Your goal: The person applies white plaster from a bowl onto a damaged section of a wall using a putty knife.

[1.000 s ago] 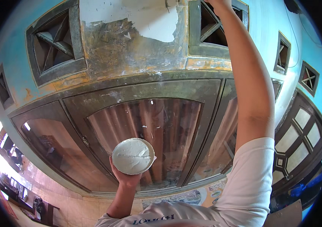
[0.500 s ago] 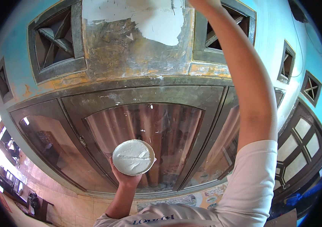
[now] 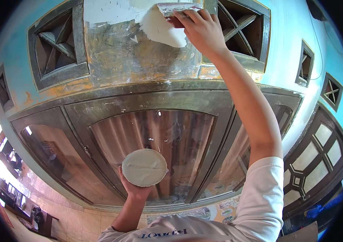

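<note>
High on the wall, btwn two crossed-bar vents, R hand is clamped on a scraper — held at the white patch. Well apart & lower, L hand grips a round bowl w/ white paste — in front of the curtained door glass, approx. below the scraper.

1. At one o'clock, the right hand partly covers a reddish spreader.
2. At seven, a paste-filled bowl hides much of the left hand.
3. At twelve, the top edge crops a white wall patch.
</note>
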A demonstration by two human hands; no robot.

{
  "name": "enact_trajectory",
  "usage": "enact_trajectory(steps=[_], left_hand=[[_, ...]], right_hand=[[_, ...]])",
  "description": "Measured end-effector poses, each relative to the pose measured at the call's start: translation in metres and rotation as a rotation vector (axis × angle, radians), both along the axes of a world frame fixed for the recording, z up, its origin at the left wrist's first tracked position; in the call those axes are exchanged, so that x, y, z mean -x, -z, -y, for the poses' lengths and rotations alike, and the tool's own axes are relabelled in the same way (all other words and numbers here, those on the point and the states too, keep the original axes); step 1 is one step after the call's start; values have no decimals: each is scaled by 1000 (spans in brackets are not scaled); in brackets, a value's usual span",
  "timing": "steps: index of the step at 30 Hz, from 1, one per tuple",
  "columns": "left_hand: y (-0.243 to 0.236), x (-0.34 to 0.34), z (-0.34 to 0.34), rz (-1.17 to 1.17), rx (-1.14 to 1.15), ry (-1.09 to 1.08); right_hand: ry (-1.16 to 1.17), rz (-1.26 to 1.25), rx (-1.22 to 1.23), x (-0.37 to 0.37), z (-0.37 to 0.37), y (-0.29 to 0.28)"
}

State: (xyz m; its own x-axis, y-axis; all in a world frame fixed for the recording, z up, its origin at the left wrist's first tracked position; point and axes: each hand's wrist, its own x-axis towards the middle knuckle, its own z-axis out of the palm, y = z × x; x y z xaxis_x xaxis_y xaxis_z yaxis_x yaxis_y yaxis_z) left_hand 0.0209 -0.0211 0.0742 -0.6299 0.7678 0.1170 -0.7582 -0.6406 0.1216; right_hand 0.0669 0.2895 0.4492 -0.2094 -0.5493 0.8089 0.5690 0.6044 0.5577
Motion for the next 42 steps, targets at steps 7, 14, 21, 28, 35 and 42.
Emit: enact_trajectory(steps=[7, 14, 21, 28, 35, 42], left_hand=[[8, 5, 2, -34, 85, -63], [3, 1, 4, 55, 67, -42], [11, 3, 6, 21, -25, -19], [9, 1, 6, 5, 44, -35], [25, -6, -2, -82, 124, -110], [26, -4, 4, 50, 64, -13]], right_hand=[[43, -48, 87, -18, 31, -61], [120, 50, 258, -2, 46, -87], [-7, -15, 60, 7, 10, 27], [-39, -80, 14, -23, 42, -65], [-67, 49, 331, -13, 33, -134], [44, -34, 66, 9, -1, -17]])
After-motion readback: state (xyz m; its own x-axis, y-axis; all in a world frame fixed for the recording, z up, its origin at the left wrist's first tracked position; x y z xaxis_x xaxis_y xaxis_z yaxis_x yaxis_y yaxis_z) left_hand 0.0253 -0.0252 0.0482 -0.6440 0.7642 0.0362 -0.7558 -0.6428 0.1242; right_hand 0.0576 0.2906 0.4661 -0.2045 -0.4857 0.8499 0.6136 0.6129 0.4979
